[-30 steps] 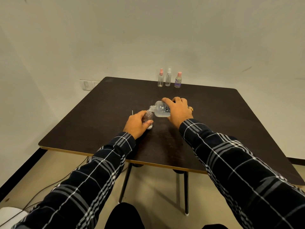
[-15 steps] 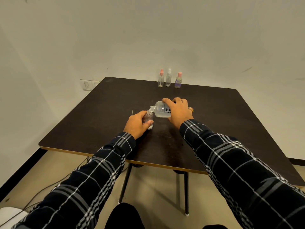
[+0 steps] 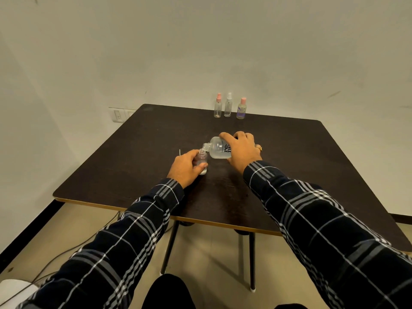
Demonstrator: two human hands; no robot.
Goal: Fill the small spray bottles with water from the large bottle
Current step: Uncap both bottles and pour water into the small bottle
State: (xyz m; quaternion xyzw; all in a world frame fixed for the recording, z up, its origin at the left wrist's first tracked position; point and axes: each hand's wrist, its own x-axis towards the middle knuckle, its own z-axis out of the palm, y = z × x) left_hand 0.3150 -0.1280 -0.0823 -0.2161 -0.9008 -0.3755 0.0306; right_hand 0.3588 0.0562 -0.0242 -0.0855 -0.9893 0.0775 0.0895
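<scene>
My right hand grips the large clear bottle, tipped on its side with its open neck pointing left and down. Its mouth sits right over the open top of a small clear spray bottle, which stands upright on the dark table. My left hand is wrapped around that small bottle from the left. A thin white spray tube sticks up just left of my left hand. Three more small spray bottles stand at the table's far edge: a pink-capped one, a white-capped one and a pink-capped one with a purple label.
The table's near edge runs just beyond my forearms. A wall socket plate sits on the wall to the left. Cables trail on the floor at the lower left, beside a white object.
</scene>
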